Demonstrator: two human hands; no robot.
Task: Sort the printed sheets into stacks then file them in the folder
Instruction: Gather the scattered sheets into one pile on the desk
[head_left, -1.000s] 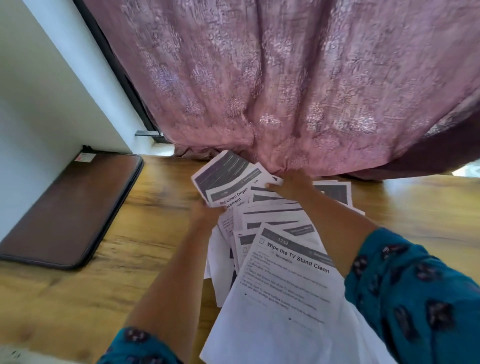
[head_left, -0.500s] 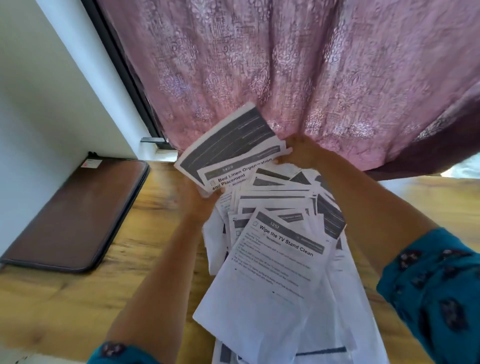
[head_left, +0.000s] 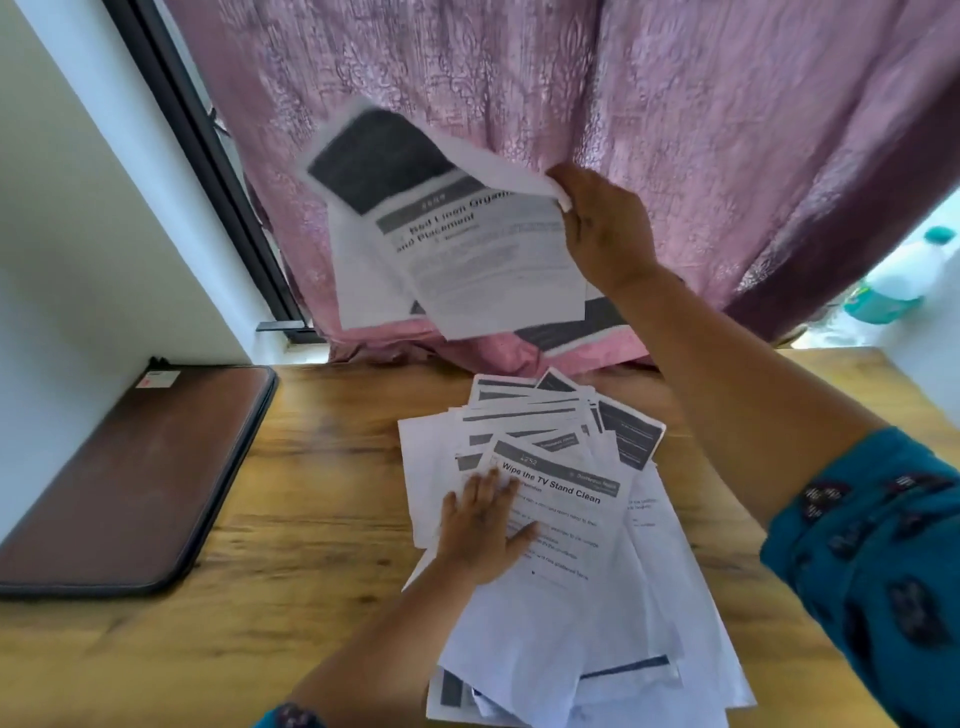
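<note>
The right hand (head_left: 605, 228) pinches a few printed sheets (head_left: 457, 244) by their right edge, holding them up in front of the pink curtain (head_left: 675, 104) at about 12 o'clock. The left hand (head_left: 485, 525) lies flat, fingers spread, on the loose pile of sheets (head_left: 561, 519) on the wooden table (head_left: 311, 519), its top page headed "Wipe the TV Stand Clean". A brown zippered folder (head_left: 135, 478) lies closed at 9 o'clock.
</note>
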